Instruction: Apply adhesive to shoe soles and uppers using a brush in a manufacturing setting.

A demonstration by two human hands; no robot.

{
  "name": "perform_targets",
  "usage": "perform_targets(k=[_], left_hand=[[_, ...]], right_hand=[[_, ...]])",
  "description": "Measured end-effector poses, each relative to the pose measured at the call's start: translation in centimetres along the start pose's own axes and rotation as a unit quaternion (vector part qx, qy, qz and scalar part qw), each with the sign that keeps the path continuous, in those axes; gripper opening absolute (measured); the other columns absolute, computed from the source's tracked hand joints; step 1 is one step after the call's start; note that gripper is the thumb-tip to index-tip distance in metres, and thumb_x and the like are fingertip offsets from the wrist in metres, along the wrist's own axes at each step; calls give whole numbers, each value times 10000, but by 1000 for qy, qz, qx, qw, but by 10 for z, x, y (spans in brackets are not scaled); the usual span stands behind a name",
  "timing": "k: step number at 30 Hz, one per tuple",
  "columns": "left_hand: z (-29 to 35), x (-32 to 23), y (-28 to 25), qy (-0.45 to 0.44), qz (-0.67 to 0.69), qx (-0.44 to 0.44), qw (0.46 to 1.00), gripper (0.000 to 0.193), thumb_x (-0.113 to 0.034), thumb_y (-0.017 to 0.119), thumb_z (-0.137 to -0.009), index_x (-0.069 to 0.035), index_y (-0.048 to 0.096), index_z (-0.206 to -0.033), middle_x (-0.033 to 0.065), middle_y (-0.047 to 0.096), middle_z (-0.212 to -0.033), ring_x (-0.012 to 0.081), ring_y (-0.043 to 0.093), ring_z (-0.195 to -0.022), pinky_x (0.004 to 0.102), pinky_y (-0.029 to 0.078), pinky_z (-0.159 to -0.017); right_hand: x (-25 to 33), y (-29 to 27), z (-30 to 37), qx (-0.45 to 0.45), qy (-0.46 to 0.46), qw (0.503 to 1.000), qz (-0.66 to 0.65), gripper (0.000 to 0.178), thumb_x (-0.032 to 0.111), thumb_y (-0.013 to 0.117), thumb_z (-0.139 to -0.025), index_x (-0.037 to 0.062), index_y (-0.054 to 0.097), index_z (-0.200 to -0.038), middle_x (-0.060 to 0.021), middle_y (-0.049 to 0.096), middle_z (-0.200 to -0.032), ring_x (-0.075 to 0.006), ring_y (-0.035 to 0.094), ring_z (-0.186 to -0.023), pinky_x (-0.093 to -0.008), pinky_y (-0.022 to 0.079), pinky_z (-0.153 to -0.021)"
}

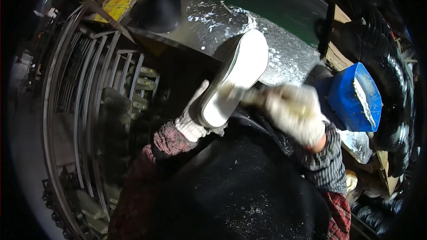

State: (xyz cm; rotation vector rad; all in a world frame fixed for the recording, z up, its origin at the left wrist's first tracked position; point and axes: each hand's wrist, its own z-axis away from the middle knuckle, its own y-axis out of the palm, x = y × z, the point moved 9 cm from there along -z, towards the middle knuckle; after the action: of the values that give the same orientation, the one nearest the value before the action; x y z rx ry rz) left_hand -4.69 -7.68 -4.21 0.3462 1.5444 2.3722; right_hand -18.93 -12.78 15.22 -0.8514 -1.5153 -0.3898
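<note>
In a white knit glove, my left hand [192, 122] is closed around the near end of a shoe [249, 60]. The shoe is tilted, with its flat white underside facing up, and a dark edge shows along its left side. My right hand [296, 111], also gloved and smeared by motion, grips a brush [238, 93]. The bristles are at the near half of the white underside, where a greyish patch shows. Most of the brush handle is hidden in the glove.
A grey bench [289, 58] spattered with white lies beyond the shoe, with a dark green surface [262, 13] behind it. A blue container [351, 100] with a white-crusted opening stands at right. Metal racks [82, 102] holding shoe-shaped pieces fill the left. A dark rounded object [158, 9] sits at the bench's far left.
</note>
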Motion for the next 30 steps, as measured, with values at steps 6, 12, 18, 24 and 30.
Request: perform_targets(k=[6,12,18,24,30], left_hand=[[22,18,45,-127,-10,298,946,593,-497,299,-1011,-47,406,-1381,145,534,-1332,254,528,-1207,428,430,-1033],[13,5,1,-42,-91,158,982,678,-578,316,-973,-58,404,-1400,212,577,-1243,363,621,-1030,496,527,-848],[27,2,-18,-138,50,42,988,844,-738,339,-874,-85,422,-1402,307,616,-1088,488,648,-828,591,542,-643],[30,-6,-48,-149,216,-44,964,829,-728,357,-879,-116,381,-1438,298,517,-1277,510,575,-1038,678,472,-774],[31,-9,-19,-130,175,-24,976,720,-631,380,-929,-130,355,-1446,282,517,-1290,514,595,-1023,707,500,-712]], right_hand=[[-48,-33,47,7,-75,995,71,212,51,640,-892,-17,613,-1091,-178,669,-1020,-250,678,-944,-306,578,-795],[-7,13,22,99,-106,989,19,255,127,645,-886,-26,588,-1081,-145,661,-1033,-233,668,-897,-310,579,-737],[-97,-118,12,-316,97,944,-6,165,50,568,-932,-12,639,-1067,-62,659,-907,-132,604,-862,-220,481,-731],[8,-17,0,-13,-139,934,328,237,16,737,-778,17,645,-996,-117,659,-946,-242,664,-812,-341,546,-652],[7,-71,-64,-75,-99,907,404,239,72,654,-840,79,645,-1078,-109,607,-883,-279,624,-789,-349,516,-674]])
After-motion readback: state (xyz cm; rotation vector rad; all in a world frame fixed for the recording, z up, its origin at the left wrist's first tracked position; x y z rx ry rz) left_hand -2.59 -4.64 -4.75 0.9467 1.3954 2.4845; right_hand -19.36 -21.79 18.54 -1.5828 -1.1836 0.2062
